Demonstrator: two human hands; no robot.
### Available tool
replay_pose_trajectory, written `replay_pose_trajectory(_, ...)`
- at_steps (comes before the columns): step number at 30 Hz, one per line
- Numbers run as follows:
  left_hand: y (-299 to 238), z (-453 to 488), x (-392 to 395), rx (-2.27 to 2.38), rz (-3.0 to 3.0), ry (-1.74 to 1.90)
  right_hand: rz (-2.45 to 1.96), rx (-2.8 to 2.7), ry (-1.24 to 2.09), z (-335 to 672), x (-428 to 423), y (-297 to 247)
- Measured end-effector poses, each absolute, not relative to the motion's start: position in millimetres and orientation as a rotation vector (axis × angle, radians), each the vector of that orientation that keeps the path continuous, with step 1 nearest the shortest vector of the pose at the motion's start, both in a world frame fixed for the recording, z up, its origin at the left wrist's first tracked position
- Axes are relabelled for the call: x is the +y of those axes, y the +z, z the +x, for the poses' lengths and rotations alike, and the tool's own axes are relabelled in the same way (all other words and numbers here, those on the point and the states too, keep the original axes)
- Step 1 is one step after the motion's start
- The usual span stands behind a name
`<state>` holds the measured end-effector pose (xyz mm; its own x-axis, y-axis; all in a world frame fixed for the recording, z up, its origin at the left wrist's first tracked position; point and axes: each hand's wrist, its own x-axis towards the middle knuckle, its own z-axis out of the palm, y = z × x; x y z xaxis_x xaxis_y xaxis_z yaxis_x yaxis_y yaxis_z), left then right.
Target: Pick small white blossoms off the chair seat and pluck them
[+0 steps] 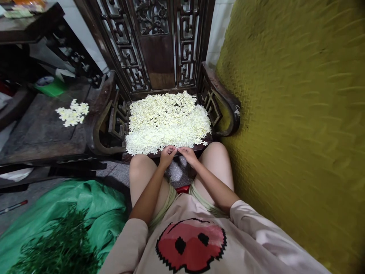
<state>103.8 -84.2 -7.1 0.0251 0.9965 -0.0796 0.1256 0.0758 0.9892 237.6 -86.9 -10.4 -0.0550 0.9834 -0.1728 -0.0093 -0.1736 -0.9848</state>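
Note:
A thick heap of small white flowers point(168, 120) covers the seat of a dark carved wooden chair point(219, 106) in front of me. My left hand point(167, 155) and my right hand point(188, 154) meet at the seat's front edge, fingers curled and pinched close together. Whatever they hold between the fingertips is too small to make out. My knees sit on either side of the hands.
A smaller pile of white flowers point(72, 113) lies on a dark low wooden table point(42, 129) to the left. A green plastic sheet point(94, 207) with green stems point(59, 247) lies at lower left. An olive-yellow textured wall point(299, 114) fills the right side.

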Motion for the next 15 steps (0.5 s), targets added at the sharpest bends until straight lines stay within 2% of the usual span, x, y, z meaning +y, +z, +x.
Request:
replay_pose_trajectory(3,-9,105,-85,1.284,1.304,1.021,-1.293,-1.087,1.454,240,-86,-18)
replay_pose_trajectory(7,-13,105,-83,1.162,1.072,1.064,-1.286,-1.041,1.484,242,-86,-20)
replay_pose_trajectory(15,-21,63,-53,1.373,0.474,1.518,-1.381,-0.928,1.326,253,-77,-12)
